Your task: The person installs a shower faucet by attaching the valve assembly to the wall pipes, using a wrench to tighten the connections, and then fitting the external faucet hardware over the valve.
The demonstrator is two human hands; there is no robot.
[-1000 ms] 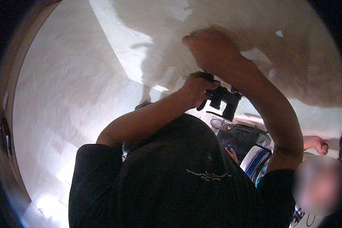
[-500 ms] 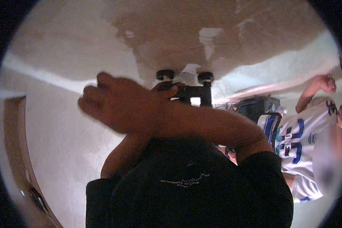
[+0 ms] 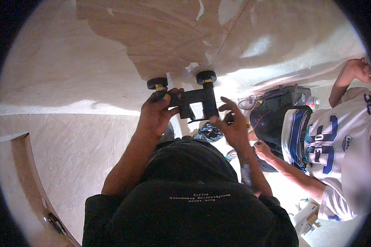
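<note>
A black wall-mounted mixer tap (image 3: 191,96) is joined to the wall by two connectors. Round black cover plates sit on these, a left one (image 3: 157,83) and a right one (image 3: 206,76), with brass fittings showing below them. My left hand (image 3: 154,113) is closed round the tap's left end, thumb on the near side. My right hand (image 3: 234,125) is at the tap's lower right corner, its fingers spread and a fingertip at or very near the tap. A thin flat black lever (image 3: 198,120) sticks out at the tap's lower edge.
A co-worker in a white and blue jersey (image 3: 325,144) is close on my right, one hand (image 3: 263,149) near my right forearm. Beyond lie a black case (image 3: 276,107), a dark plastic bag (image 3: 211,131) and a white box (image 3: 306,218). A brown-edged opening (image 3: 22,156) is at left.
My right arm, crossed over my left with its hand out to the left, has swung back right to the tap's right end. My left hand has stayed at the tap.
</note>
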